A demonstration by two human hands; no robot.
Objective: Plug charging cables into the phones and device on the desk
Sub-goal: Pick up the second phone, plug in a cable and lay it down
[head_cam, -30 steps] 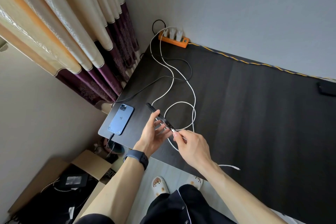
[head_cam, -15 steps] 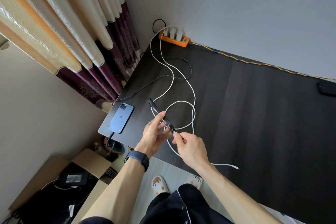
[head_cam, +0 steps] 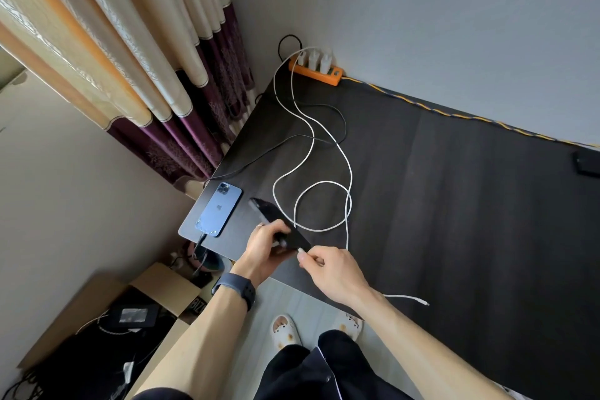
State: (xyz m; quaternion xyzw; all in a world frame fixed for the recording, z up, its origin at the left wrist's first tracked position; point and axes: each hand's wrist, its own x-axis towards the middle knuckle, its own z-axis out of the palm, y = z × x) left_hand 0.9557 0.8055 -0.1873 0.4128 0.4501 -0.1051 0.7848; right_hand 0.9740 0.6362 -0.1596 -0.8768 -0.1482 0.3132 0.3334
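My left hand (head_cam: 264, 248) grips a black phone (head_cam: 276, 221), tilted on edge above the near corner of the dark desk (head_cam: 454, 204). My right hand (head_cam: 331, 269) pinches the end of a white cable (head_cam: 349, 178) at the phone's lower end; the plug itself is hidden by my fingers. A blue phone (head_cam: 219, 209) lies face down at the desk's left corner with a black cable (head_cam: 259, 156) in its port. A second white cable's free plug (head_cam: 422, 302) rests near the front edge. A dark device (head_cam: 587, 164) sits at the far right.
An orange power strip (head_cam: 316, 73) with three white chargers stands against the back wall. Curtains (head_cam: 130, 58) hang at the left. Below the desk's left corner is a cardboard box (head_cam: 113, 318) with dark items. My slippered feet (head_cam: 285, 331) show on the floor.
The black phone has swung down and to the left in my left hand, lying flatter. My right hand has stayed at its lower end with the white cable.
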